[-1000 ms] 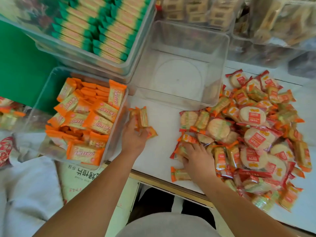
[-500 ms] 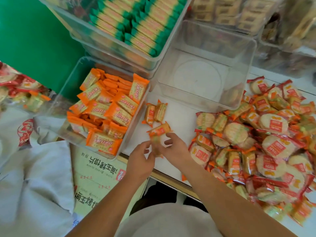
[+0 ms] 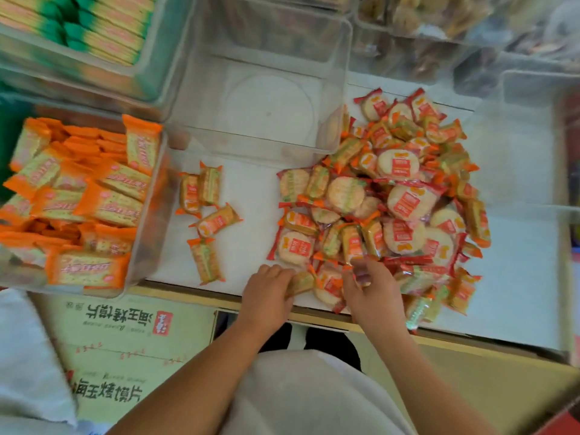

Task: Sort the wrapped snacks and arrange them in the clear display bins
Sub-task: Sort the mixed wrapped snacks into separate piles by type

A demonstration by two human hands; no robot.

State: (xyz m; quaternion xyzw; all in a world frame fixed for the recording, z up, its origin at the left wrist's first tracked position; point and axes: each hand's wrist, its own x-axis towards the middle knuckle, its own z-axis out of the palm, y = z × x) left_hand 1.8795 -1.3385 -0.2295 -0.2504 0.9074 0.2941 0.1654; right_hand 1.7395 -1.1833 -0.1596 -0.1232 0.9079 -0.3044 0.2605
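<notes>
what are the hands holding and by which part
The left hand grips a small orange pack by one end. The right hand curls into the snack pile; a hold there cannot be told.

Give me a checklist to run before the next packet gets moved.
1. Empty clear bin ready to receive: ok, nothing inside.
2. Sorted small packets kept apart from mixed pile: ok, four lie separate.
3. Left hand on a packet: ok, it touches an orange packet at the pile's near edge; firm grip cannot tell.
4. Right hand grip: cannot tell, fingers in the pile, blurred.
5. Pile clear of counter edge: not ok, nearest packets lie right at it.
</notes>
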